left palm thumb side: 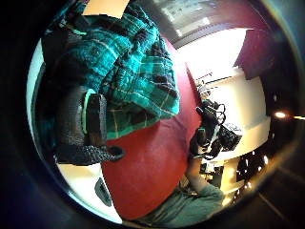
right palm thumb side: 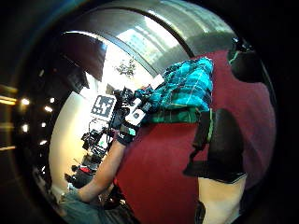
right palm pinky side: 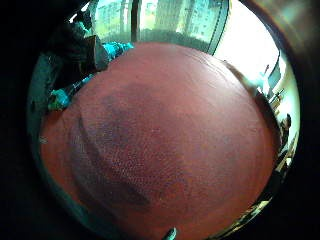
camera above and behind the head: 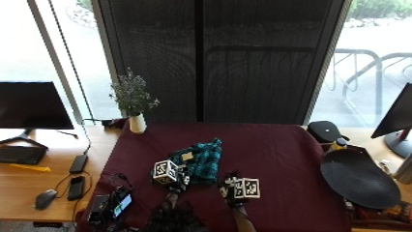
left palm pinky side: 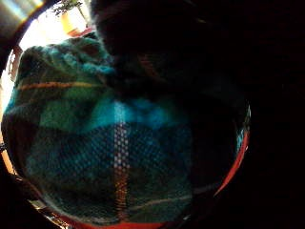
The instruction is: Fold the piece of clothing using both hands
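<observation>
On the maroon-clothed table [camera above and behind the head: 270, 150], a teal plaid shirt [camera above and behind the head: 201, 162] lies crumpled in a soft heap near the middle.

Left hand [camera above and behind the head: 172, 178] sits at the heap's 7 o'clock edge, its palm close against the woven cloth, where checks of teal, dark green and thin orange and white lines fill the little finger view; whether its fingers grip the cloth I cannot tell. Right hand [camera above and behind the head: 235, 189] hovers at 4 o'clock of the shirt, apart from it, over bare, finely textured tablecloth, fingers spread and holding nothing. A white vase [camera above and behind the head: 137, 123] of wispy sprigs stands at 11 o'clock, and a round black dish-like shape [camera above and behind the head: 359, 178] lies off at 3 o'clock.
</observation>
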Demonstrator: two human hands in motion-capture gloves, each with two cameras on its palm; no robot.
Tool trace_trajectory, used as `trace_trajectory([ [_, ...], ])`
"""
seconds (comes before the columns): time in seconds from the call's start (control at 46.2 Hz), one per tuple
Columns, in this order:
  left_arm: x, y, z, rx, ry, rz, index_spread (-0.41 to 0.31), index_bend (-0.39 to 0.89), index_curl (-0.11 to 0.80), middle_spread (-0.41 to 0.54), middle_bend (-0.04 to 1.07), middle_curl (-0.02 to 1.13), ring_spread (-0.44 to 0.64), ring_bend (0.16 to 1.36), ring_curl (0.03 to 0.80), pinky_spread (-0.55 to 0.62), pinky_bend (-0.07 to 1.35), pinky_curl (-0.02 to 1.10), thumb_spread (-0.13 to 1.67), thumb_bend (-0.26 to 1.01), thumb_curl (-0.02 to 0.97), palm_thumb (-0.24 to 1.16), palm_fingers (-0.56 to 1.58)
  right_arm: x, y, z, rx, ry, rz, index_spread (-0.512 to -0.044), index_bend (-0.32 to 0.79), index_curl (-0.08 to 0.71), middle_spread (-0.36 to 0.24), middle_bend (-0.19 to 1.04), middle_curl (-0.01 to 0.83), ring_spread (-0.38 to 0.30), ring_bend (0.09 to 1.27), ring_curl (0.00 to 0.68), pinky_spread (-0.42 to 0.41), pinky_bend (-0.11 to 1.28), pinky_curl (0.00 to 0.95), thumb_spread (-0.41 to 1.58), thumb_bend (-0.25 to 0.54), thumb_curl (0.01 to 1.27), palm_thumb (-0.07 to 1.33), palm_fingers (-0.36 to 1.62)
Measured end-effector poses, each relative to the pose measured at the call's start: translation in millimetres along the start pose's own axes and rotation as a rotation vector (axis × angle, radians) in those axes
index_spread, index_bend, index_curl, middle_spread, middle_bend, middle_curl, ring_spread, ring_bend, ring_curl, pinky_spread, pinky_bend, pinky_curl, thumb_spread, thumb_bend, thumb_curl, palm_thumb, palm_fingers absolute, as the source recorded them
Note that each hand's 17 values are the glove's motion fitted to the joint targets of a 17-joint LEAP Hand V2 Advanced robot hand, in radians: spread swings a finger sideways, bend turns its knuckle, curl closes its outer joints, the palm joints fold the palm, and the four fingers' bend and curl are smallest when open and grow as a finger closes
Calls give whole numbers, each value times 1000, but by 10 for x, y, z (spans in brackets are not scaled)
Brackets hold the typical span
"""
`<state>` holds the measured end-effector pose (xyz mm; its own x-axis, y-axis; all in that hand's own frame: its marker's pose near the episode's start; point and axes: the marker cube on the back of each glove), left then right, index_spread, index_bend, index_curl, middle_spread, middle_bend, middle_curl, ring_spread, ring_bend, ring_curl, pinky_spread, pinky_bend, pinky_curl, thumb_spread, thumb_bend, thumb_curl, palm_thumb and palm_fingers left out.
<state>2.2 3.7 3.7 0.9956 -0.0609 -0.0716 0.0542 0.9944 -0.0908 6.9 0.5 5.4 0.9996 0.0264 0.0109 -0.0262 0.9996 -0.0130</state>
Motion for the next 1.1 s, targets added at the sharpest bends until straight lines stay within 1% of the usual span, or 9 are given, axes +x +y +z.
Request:
trace_trajectory([
  [0.173,79,-14,11,-9,61,17,-173,179,439,-158,318,464,-16,377,365,291,143,123,1335,-10,331,548,711,38,-7,-26,0,7,20,-252,176,437,-46,150,317,-41,275,390,113,327,366,1270,29,514,819,744],
  [0.282,1,-35,32,-28,3,-16,-173,177,441,-158,317,465,-14,376,365,296,144,121,1335,-10,331,548,711,57,-18,-21,-1,-14,25,-252,176,437,-46,150,317,-43,279,394,113,326,367,1273,16,517,825,745],
  [0.347,-15,-5,43,-62,-2,-47,-176,170,439,-157,321,466,-18,388,369,294,138,118,1335,-10,331,548,721,52,-21,-16,0,-25,20,-252,176,437,-46,150,317,-42,280,396,113,326,368,1274,9,519,829,744],
  [0.455,48,-44,40,-29,54,-9,-178,167,436,-162,335,469,-23,397,371,289,136,112,1335,-10,331,548,727,28,-8,-20,5,-20,11,-252,176,437,-46,150,317,-43,279,397,113,325,369,1276,-3,521,835,744],
  [0.585,-17,-85,41,8,13,2,-180,173,438,-164,342,474,-27,398,374,287,138,108,1335,-10,331,548,727,48,0,18,11,-4,7,-252,177,437,-46,150,317,-43,278,399,113,325,370,1277,-8,523,839,744],
  [0.715,25,-66,37,5,53,27,-180,176,441,-161,339,474,-25,394,375,293,140,106,1335,-10,331,548,724,41,-8,-6,17,-9,14,-252,177,437,-46,150,317,-44,277,400,113,324,370,1278,-10,524,840,744],
  [0.823,18,-73,56,5,66,25,-181,183,446,-159,333,473,-23,387,374,298,138,101,1335,-10,331,548,710,14,3,-34,1,-19,14,-252,176,437,-46,150,317,-44,277,401,113,324,371,1278,-10,525,841,744],
  [0.996,-1,-85,37,21,35,36,-182,178,449,-158,330,470,-23,383,373,302,139,96,1335,-10,331,548,712,25,-8,14,10,-20,6,-252,176,437,-46,150,317,-47,276,402,113,323,372,1278,-10,525,841,744],
  [1.104,89,-18,36,-24,109,20,-183,178,450,-158,331,470,-22,383,373,305,136,91,1335,-10,331,548,711,15,1,-4,1,-24,8,-252,176,437,-46,150,317,-48,275,403,113,323,372,1278,-10,526,841,744],
])
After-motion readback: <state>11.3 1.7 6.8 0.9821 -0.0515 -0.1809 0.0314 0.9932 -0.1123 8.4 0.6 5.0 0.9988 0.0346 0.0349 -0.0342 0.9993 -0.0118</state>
